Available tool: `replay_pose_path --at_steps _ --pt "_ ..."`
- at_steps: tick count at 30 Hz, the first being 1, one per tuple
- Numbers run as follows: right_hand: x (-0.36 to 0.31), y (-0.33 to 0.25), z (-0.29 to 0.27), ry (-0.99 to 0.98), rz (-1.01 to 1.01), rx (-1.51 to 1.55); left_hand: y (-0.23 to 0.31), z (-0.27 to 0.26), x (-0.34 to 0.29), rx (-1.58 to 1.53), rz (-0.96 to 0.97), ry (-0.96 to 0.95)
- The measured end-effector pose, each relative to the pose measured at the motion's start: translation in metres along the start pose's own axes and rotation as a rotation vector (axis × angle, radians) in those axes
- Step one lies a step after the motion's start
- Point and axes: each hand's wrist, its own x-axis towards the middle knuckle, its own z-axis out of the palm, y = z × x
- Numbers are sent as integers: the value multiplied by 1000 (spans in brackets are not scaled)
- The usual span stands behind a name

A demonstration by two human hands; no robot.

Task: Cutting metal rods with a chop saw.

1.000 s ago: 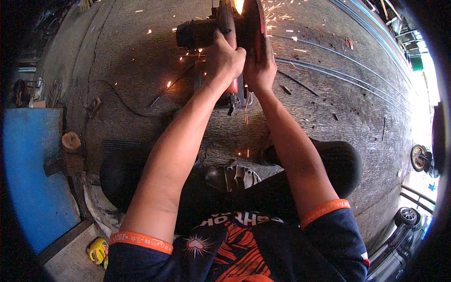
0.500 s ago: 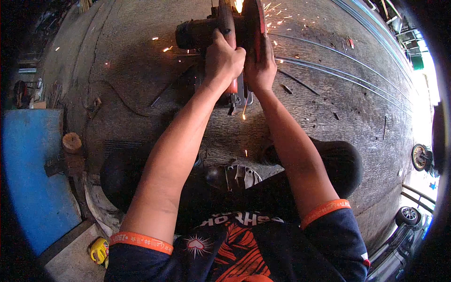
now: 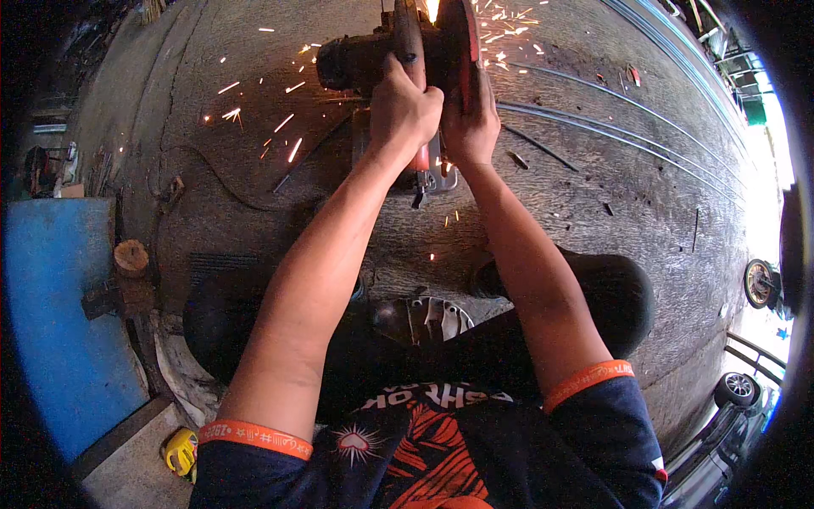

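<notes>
A chop saw (image 3: 365, 59) with a dark motor housing stands on the ground at the top centre. My left hand (image 3: 403, 110) is closed around its red-and-dark handle (image 3: 410, 53). Beside it, my right hand (image 3: 469, 127) clasps the lower edge of the saw's reddish round blade guard (image 3: 465, 42), fingers stretched up along its right side. Bright flame-like light and sparks (image 3: 509, 34) burst out near the guard. The cutting spot itself is hidden behind the saw. Thin metal rods (image 3: 585, 127) run from the saw toward the right.
A metal part (image 3: 437, 321) lies between my bent legs. To the left are a blue panel (image 3: 68, 288), a round wood piece (image 3: 131, 256) and a yellow tape measure (image 3: 180, 451). A dark cable (image 3: 225, 182) curves over the ground. At the far right stands a car (image 3: 721, 450).
Sparks have spread wider, with many more flying to the left of the saw. Both hands and the saw stay almost in place.
</notes>
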Motion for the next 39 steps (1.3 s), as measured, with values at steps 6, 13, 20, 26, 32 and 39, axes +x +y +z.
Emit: replay_pose_path --at_steps 6,13,20,26,32,39 --pt "0 2 1 3 7 19 17 -13 -4 70 -130 -114" --pt "-1 0 -1 -26 54 36 5 -4 -1 9 -60 -39" --pt "0 3 1 4 10 37 -4 2 -1 1 7 11" --pt "-2 3 2 -16 69 48 -4 0 0 8 -56 -69" --pt "-2 3 2 -7 51 19 1 -2 -2 -4 -27 -28" --pt "-1 3 0 -16 -20 -17 -3 1 1 -9 -13 -38"
